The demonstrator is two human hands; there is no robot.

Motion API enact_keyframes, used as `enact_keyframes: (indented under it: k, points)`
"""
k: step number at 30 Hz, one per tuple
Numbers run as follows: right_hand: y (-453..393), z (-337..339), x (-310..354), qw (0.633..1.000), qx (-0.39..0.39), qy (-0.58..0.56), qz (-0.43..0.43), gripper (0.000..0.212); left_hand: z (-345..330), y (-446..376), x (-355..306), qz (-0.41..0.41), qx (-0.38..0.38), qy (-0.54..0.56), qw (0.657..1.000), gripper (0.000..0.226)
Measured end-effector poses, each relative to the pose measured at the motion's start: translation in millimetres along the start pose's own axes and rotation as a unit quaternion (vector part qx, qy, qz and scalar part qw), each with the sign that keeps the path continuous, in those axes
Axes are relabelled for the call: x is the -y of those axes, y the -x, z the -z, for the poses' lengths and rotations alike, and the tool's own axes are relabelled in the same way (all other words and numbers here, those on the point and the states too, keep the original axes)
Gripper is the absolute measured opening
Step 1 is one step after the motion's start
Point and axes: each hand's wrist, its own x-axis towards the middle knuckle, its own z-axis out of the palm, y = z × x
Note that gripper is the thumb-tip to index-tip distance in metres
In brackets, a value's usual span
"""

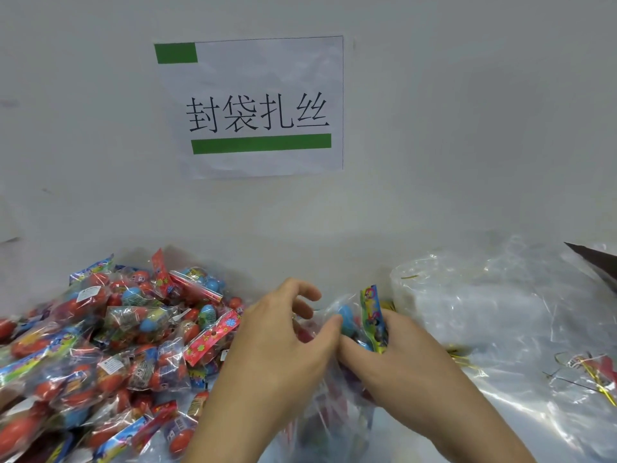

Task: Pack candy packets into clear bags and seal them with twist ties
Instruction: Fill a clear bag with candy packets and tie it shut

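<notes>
A clear bag (337, 416) stands between my hands in the lower middle, with red and blue candy showing inside it. My left hand (283, 349) holds the bag's left rim, thumb against the plastic, fingers curled above the mouth. My right hand (397, 359) grips a candy packet (372, 317) with a yellow and blue header, pushed into the bag's mouth. A big heap of candy packets (110, 342) with red and blue eggs lies to the left. Gold twist ties (597, 375) lie at the right.
A stack of clear bags (467, 302) sits at the right behind my right hand, with loose crumpled plastic (551, 412) in front of it. A paper sign (257, 108) hangs on the white wall. A dark object (597, 262) pokes in at the right edge.
</notes>
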Motion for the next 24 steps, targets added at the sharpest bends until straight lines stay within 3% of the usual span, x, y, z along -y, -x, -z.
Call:
enact_keyframes:
  k: [2, 6, 16, 20, 24]
  points:
    - [-1.5, -5.6, -0.6, 0.999, 0.0, -0.039, -0.009, 0.024, 2.2, -0.4, -1.2, -0.017, -0.01, -0.022, 1.0, 0.006]
    - [-6.2, -21.9, -6.4, 0.993, -0.017, -0.106, -0.046, 0.028, 1.2, -0.4, -2.4, -0.041, -0.007, -0.024, 0.999, 0.014]
    - [-7.8, -32.8, -15.2, 0.998, 0.051, -0.003, -0.032, 0.027, 10.5, -3.2, 3.0, -0.021, 0.047, 0.084, 0.995, 0.02]
    - [-8.6, -26.6, -17.3, 0.999, 0.031, -0.004, -0.03, 0.009, 12.2, -2.2, 4.3, -0.014, 0.069, 0.082, 0.994, 0.018]
    - [-10.6, -23.7, -18.1, 0.998, -0.002, -0.059, -0.035, 0.011, 6.9, -0.1, -0.4, -0.044, 0.073, 0.058, 0.995, 0.016]
